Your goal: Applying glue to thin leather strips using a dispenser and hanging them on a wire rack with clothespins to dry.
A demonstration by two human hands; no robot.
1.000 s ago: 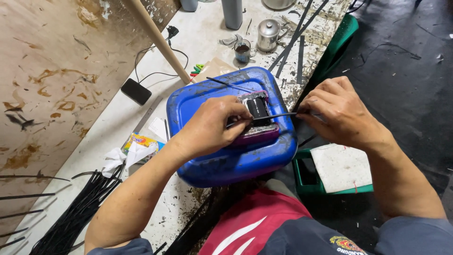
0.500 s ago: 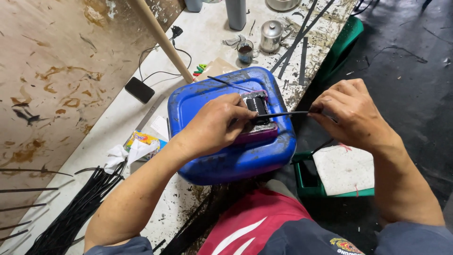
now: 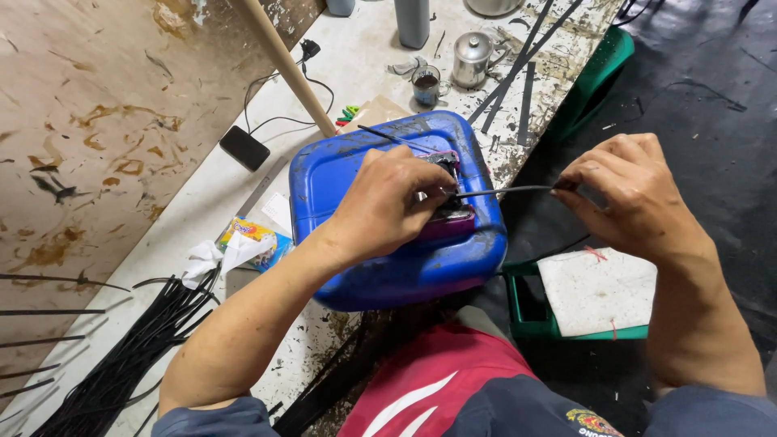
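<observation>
On top of the blue plastic jerrycan [image 3: 380, 259] that lies flat on the paint-spattered worktop [image 3: 364, 57], the left hand [image 3: 388, 206] presses down on a small dark device with a purple base [image 3: 449, 222], its fingers curled over it and holding it fast. The right hand [image 3: 635, 194], well apart to the side and off the worktop's edge, is pinched shut on the far end of a thin black strip [image 3: 506, 192] that runs straight from the device to its fingertips. By the look of it, the step in hand is drawing the strip through or out of the device; the next move seems to call for a steady, level pull while the left hand keeps the device from sliding on the can. Near the left elbow lies a bundle of like black strips [image 3: 121, 364]; a metal pot [image 3: 472, 58] and cup [image 3: 426, 83] stand beyond.
</observation>
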